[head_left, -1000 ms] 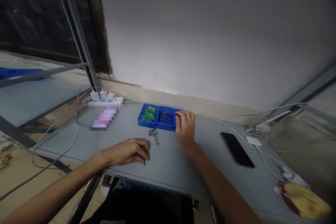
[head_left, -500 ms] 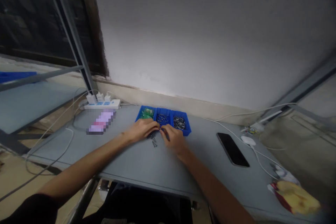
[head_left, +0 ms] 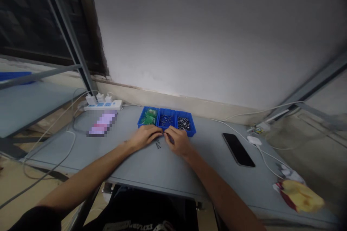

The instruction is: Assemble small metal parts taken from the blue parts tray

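Left hand: the left hand (head_left: 145,137) rests low over the gray tabletop (head_left: 151,173), palm down, just in front of the blue parts bin (head_left: 166,127).

Right hand: the right hand (head_left: 177,142) sits just beside the left, angled in toward it, and also just in front of the bin.

Fingers: the left fingers (head_left: 156,134) and the right fingers (head_left: 168,138) curl inward and nearly meet at the tips above the tabletop. The right fingertips may pinch something small and dark, but it is too small to tell, so whether either hand is gripping anything cannot be told.

Loose fasteners: a few small dark metal fasteners (head_left: 158,144) lie on the tabletop, directly below and just in front of the fingertips, in a small cluster touching one another.

Parts bin: it has three compartments in a row along the far side of the hands. The left compartment holds green packets (head_left: 148,118), the middle one a thin scatter of metal fasteners (head_left: 166,120), and the right one a denser heap of metal fasteners (head_left: 183,123).

Left of the bin: a white power strip (head_left: 103,105) with plugged-in chargers sits at the tabletop's far edge, and a pixelated pink-and-purple object (head_left: 102,123) lies in front of it.

Right of the bin: a black smartphone (head_left: 238,149) lies face up, well apart from the hands, with a white cable (head_left: 267,160) beyond it and a yellow-and-red snack bag (head_left: 299,196) at the corner.
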Available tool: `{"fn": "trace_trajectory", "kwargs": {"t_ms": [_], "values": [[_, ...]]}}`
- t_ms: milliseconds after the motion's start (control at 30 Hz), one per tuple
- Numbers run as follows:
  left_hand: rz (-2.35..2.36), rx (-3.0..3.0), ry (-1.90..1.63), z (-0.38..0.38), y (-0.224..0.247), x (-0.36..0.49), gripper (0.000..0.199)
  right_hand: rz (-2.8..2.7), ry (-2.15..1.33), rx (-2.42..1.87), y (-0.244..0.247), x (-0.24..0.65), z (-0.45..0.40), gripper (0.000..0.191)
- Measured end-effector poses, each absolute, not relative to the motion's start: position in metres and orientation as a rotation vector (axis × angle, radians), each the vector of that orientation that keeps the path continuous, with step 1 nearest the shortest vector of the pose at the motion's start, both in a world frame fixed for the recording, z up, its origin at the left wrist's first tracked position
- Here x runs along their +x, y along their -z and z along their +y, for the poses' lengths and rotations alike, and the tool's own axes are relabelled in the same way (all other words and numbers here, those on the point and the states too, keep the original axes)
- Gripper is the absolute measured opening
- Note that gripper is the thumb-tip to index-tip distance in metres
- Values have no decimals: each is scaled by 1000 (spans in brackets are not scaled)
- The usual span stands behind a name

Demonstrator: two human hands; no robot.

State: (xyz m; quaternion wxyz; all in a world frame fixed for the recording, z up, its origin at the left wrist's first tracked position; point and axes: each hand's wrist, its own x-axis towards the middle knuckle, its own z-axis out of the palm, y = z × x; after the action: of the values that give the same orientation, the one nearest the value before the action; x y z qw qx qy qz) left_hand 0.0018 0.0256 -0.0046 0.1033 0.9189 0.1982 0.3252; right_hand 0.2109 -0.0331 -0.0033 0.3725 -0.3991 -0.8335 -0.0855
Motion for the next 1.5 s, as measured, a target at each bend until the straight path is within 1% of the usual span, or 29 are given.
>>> {"fn": "trace_trajectory", "kwargs": {"t_ms": [267,500,633,767,1000,1067,1267,1400,1500], "values": [[604,2773,-881,22,-4,-3,29,-2158,227,-1010,12,207,-31,34],[658,2738,-784,22,-8,-3,29,-2040,161,-965,18,209,-25,23],[657,2706,-801,21,-9,-2,29,-1965,222,-934,22,211,-23,26],[630,2725,-834,19,-8,-3,27,-1969,230,-950,19,206,-26,25],[595,2780,-798,18,-5,-1,26,-2030,257,-1205,16,198,-29,42],[604,2750,-799,18,-5,-1,25,-2053,224,-1194,18,202,-28,40],[654,2690,-815,20,-9,-4,25,-2120,152,-1018,18,211,-24,25],[654,2693,-779,23,-7,-5,25,-2067,142,-1001,20,209,-25,25],[624,2725,-737,22,-5,-4,27,-2088,150,-1036,22,206,-25,30]]}}
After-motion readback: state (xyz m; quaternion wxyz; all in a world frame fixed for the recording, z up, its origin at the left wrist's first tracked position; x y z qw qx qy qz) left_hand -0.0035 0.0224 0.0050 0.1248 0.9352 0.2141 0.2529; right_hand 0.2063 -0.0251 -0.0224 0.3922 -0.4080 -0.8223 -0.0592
